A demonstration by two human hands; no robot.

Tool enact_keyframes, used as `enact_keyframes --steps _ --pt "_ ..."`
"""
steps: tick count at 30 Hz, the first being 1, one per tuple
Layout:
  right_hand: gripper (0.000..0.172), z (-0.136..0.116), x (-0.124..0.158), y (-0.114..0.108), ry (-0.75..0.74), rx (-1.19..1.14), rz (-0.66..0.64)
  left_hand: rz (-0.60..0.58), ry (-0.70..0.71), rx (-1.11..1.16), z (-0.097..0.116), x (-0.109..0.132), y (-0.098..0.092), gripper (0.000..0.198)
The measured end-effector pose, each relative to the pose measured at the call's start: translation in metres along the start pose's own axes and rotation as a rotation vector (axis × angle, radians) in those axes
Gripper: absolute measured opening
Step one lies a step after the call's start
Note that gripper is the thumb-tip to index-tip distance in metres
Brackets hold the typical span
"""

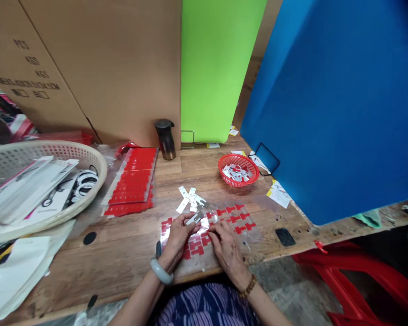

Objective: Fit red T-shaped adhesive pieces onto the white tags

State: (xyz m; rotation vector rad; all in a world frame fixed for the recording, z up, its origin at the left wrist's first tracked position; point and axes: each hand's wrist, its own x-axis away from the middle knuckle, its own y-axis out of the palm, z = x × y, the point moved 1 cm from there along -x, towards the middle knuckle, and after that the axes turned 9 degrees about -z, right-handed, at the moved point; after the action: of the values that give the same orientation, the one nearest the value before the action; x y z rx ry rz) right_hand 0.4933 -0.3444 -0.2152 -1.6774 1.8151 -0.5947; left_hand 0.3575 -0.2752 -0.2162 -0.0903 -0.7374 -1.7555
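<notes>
My left hand is closed on a small flat metal plate with a dark slot in it. Below it lies a clear sheet with rows of red T-shaped stickers. My right hand rests over that sheet, thumb and fingers pinched near its middle; whatever is between the fingertips is too small to make out. Just beyond my hands, several similar metal plates lie in a loose, overlapping pile.
A red basket of small plates stands at back right. Red sticker sheets are stacked left of centre, before a black tumbler. A large white basket is at left. A green panel and blue panel stand behind.
</notes>
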Motion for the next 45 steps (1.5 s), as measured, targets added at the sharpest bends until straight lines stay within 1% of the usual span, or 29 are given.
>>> enact_keyframes --steps 3,8,12,16,18,21,25,27,29,31,35,37,41,45 --pt "0.014 0.001 -0.009 -0.003 0.031 -0.006 -0.002 0.003 -0.009 -0.006 0.002 -0.003 0.002 0.032" --pt "0.014 0.004 -0.021 -0.009 0.008 -0.01 -0.007 -0.003 -0.011 -0.012 0.006 -0.009 0.007 0.032" --pt "0.009 0.003 -0.024 -0.01 0.015 -0.035 -0.022 0.006 -0.028 -0.022 0.008 -0.012 0.006 0.031" --pt "0.012 0.001 -0.023 -0.011 0.049 -0.066 -0.013 0.009 -0.051 -0.024 0.011 -0.012 0.006 0.03" --pt "0.013 0.0 -0.023 -0.014 0.053 -0.098 -0.05 0.018 -0.063 -0.012 0.013 -0.012 0.007 0.029" --pt "0.012 0.0 -0.022 -0.022 0.033 -0.199 -0.161 0.034 -0.085 0.01 0.015 -0.012 0.008 0.028" --pt "0.012 0.006 -0.024 -0.036 0.012 -0.406 -0.299 0.037 -0.096 0.021 0.017 -0.014 0.007 0.027" --pt "0.012 0.01 -0.025 -0.041 0.032 -0.526 -0.329 0.043 -0.098 0.019 0.018 -0.015 0.005 0.028" --pt "0.011 0.013 -0.026 -0.045 0.063 -0.619 -0.317 0.042 -0.111 0.021 0.019 -0.015 0.004 0.028" --pt "0.012 0.014 -0.027 -0.047 0.103 -0.67 -0.275 0.022 -0.141 0.029 0.021 -0.013 0.004 0.029" --pt "0.016 0.01 -0.032 -0.044 0.212 -0.663 -0.14 -0.072 -0.205 0.026 0.027 -0.002 0.008 0.031" --pt "0.015 0.006 -0.035 -0.043 0.242 -0.643 -0.1 -0.102 -0.226 0.018 0.03 0.005 0.011 0.033" --pt "0.01 -0.004 -0.038 -0.041 0.211 -0.59 -0.118 -0.128 -0.263 0.031 0.034 0.017 0.016 0.036" --pt "0.008 -0.011 -0.038 -0.04 0.163 -0.525 -0.15 -0.162 -0.268 0.029 0.035 0.023 0.018 0.039"
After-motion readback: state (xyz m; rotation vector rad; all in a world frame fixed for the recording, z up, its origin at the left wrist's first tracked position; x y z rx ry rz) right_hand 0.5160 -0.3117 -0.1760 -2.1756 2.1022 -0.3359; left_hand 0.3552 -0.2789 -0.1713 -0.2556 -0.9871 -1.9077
